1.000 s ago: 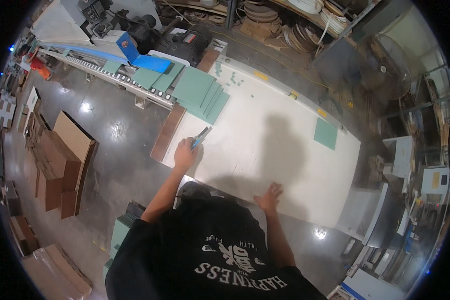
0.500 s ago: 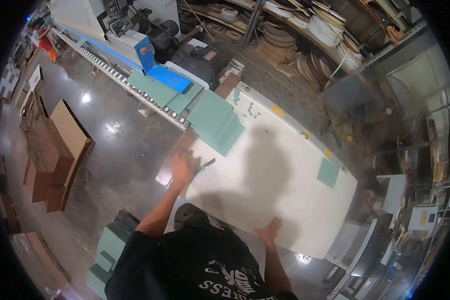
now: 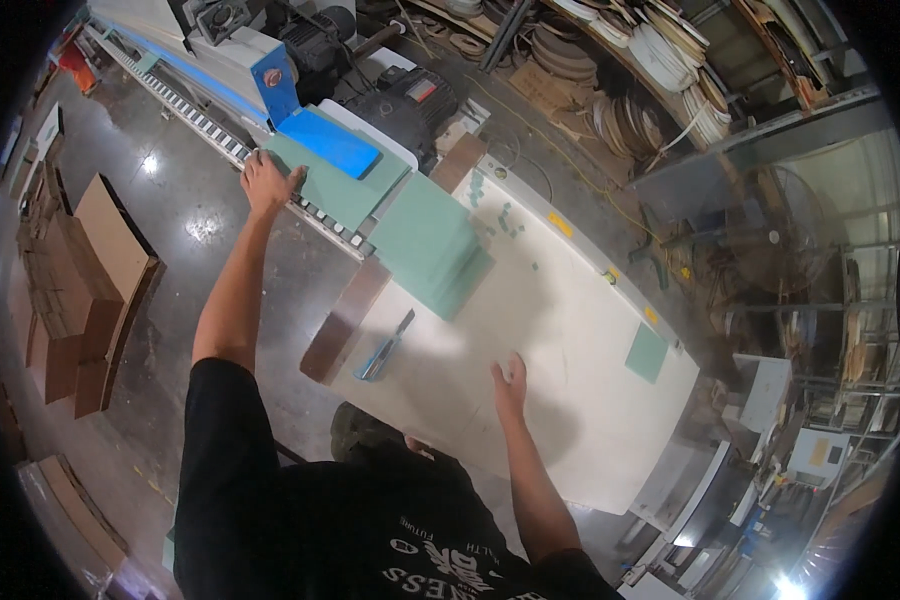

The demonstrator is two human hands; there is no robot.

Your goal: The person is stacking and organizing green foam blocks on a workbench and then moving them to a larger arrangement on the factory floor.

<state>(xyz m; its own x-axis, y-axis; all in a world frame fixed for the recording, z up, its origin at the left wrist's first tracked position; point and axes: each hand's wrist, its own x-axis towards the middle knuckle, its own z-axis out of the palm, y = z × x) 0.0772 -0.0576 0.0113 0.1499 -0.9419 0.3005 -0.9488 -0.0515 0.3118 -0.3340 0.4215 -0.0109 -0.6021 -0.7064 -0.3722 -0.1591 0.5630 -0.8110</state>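
Note:
My left hand [image 3: 270, 185] is stretched far out to the left, with fingers apart on the near corner of a green panel [image 3: 345, 190] lying on the roller conveyor [image 3: 185, 110]. A blue block [image 3: 328, 142] sits on that panel. My right hand [image 3: 510, 385] lies flat and open on the white table [image 3: 570, 330]. A blue utility knife [image 3: 385, 350] lies loose on the table's left end, between my arms. A stack of green panels [image 3: 432, 255] rests on the table's far left corner.
A small green square [image 3: 647, 352] lies at the table's far right edge. A brown board [image 3: 345, 320] runs along the table's left end. Cardboard pieces [image 3: 80, 290] lie on the floor to the left. Machinery [image 3: 390, 90] and shelves of coiled stock [image 3: 610, 50] stand behind.
My left hand has let go of the blue knife, which now lies on the table, and has reached out left to the green panel on the conveyor. My right hand stays on the table.

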